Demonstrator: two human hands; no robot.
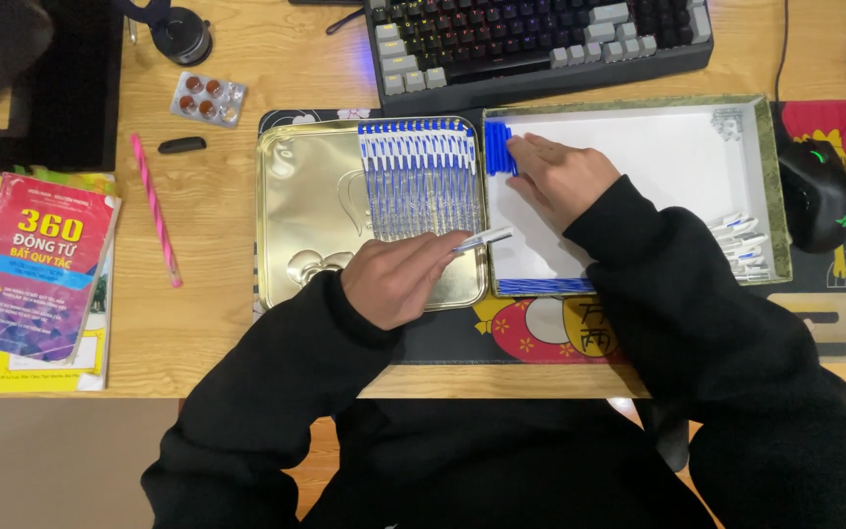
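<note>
A gold metal tin lid (296, 201) lies on the desk mat, with a neat row of several white pens with blue caps (421, 176) laid side by side in it. My left hand (399, 277) rests on the tin's lower right corner and holds one white and blue pen (485, 238) by its end. To the right is a white cardboard box (678, 157). My right hand (560, 176) lies in the box's left part, fingers on a small bunch of blue caps (498, 147). Several more pens (744, 245) lie in the box's right end.
A keyboard (540, 39) sits behind the tin and box. A black mouse (817, 191) is at the right. A pink pencil (155, 208), a black stick (182, 145), a pill blister (208, 98) and stacked books (36, 274) lie at the left.
</note>
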